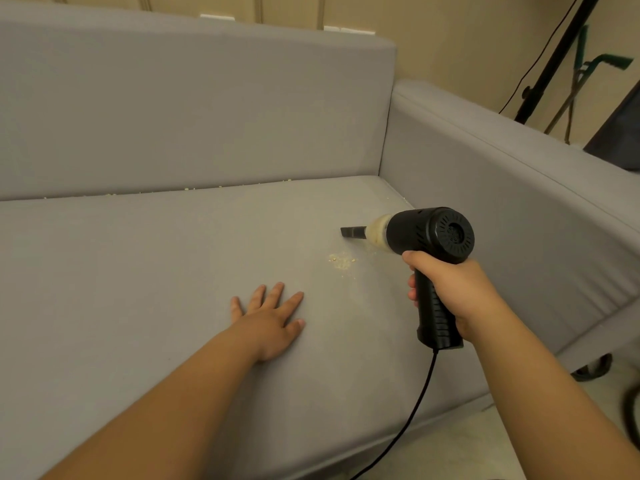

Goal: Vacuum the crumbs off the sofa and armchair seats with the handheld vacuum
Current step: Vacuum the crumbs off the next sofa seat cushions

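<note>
Here, every position is being given relative to the crumb patch (341, 261), the small pale cluster lying on the grey sofa seat (173, 271) toward its right end. Nearest the camera, on the near left of the patch, the left hand (268, 320) is lying flat on the cushion with the fingers spread wide and holding nothing; this placement is probably serving to brace the leaning body and to keep the fabric taut, and it is sitting well clear of the nozzle's working path. To the near right of the patch, the right hand (453, 296) is wrapping closed around the pistol grip of the handheld vacuum (429, 233), with a black power cord (420, 403) trailing from the base of the grip down over the seat's front edge. The grip is letting the body sit roughly level, so the narrow nozzle (353, 232) is pointing left and hovering just beyond the patch, near it but not on it; whether the tip is touching the fabric cannot be told. The clear dust chamber (377, 233) behind the nozzle is showing pale debris, which suggests that suction is already collecting material. The patch itself is not yet cleared, so the nozzle will need drawing back toward the camera across it. Farther beyond the patch, a thin line of crumbs (187, 189) is lying along the seam where the seat meets the backrest (190, 109), and the armrest (519, 188) is rising to the far right. No armchair is appearing in view.
</note>
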Action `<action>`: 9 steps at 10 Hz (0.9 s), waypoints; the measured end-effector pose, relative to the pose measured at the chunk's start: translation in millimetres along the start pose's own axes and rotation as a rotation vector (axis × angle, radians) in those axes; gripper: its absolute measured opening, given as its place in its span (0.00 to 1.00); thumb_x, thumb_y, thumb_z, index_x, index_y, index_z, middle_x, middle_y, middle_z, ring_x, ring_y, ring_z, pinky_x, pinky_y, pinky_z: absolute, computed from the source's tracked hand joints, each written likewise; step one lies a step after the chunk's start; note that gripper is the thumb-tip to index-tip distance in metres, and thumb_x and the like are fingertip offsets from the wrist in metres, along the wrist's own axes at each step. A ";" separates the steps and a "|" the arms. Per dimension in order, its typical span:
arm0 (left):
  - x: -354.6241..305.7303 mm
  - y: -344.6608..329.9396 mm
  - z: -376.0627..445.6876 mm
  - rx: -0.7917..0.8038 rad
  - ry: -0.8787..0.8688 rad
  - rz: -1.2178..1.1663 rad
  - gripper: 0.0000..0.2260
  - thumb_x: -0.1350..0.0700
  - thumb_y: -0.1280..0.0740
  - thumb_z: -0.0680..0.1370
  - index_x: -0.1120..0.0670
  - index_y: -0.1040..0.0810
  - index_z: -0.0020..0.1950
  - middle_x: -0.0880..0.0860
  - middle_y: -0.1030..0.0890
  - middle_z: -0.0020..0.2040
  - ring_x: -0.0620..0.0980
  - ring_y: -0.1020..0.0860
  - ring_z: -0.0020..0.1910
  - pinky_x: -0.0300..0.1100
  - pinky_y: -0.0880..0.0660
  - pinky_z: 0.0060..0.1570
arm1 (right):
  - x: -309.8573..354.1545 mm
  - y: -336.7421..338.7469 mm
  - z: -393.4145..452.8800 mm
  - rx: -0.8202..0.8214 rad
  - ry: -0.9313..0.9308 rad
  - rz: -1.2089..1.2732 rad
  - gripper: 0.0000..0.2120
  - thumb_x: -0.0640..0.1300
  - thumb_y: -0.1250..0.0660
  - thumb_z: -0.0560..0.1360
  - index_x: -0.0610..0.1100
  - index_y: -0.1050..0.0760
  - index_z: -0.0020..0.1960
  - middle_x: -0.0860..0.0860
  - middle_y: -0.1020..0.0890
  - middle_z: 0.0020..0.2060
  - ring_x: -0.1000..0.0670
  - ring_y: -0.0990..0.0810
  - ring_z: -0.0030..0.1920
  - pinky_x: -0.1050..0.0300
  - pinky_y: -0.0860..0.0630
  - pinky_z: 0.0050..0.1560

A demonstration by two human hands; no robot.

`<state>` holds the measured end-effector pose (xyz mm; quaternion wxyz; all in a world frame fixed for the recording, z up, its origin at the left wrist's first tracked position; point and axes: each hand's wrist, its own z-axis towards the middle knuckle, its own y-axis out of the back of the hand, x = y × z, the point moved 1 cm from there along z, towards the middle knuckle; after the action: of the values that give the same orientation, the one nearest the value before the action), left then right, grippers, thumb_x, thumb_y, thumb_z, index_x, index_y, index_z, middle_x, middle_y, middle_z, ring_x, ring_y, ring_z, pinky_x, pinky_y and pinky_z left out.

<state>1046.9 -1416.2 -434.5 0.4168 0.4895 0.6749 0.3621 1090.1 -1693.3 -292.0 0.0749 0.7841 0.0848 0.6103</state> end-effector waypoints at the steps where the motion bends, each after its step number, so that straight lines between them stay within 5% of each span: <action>1: 0.4 -0.5 0.2 -0.002 0.000 -0.002 0.27 0.33 0.54 0.83 0.31 0.58 0.81 0.44 0.62 0.84 0.53 0.64 0.83 0.68 0.65 0.76 | 0.0 -0.6 0.7 0.002 0.000 -0.012 0.13 0.47 0.22 0.75 0.43 0.18 0.56 0.42 0.13 0.39 0.46 0.14 0.35 0.46 0.14 0.46; 5: -3.2 0.0 -4.2 -0.001 -0.007 -0.002 0.28 0.33 0.53 0.84 0.32 0.58 0.82 0.45 0.63 0.84 0.53 0.64 0.83 0.69 0.64 0.76 | -6.4 -15.5 -2.6 -0.001 0.019 -0.048 0.09 0.46 0.22 0.75 0.42 0.17 0.51 0.43 0.13 0.37 0.45 0.15 0.36 0.41 0.15 0.50; 7: -3.7 0.0 -5.4 -0.024 -0.022 -0.003 0.28 0.34 0.52 0.84 0.33 0.58 0.82 0.46 0.63 0.84 0.54 0.64 0.83 0.69 0.64 0.75 | -2.3 -59.1 15.7 0.031 0.042 -0.045 0.11 0.47 0.22 0.75 0.40 0.17 0.46 0.44 0.16 0.34 0.48 0.17 0.34 0.50 0.17 0.44; 9: -0.4 4.8 -1.8 0.014 -0.019 0.013 0.28 0.34 0.53 0.84 0.33 0.59 0.82 0.46 0.63 0.84 0.55 0.64 0.83 0.70 0.65 0.75 | 3.8 -74.2 20.8 0.118 0.063 -0.096 0.10 0.47 0.23 0.75 0.42 0.16 0.50 0.43 0.14 0.36 0.48 0.15 0.35 0.48 0.16 0.46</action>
<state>1047.0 -1415.5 -429.5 0.4174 0.5001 0.6702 0.3557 1108.1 -1620.5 -309.9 0.0549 0.7625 0.1604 0.6244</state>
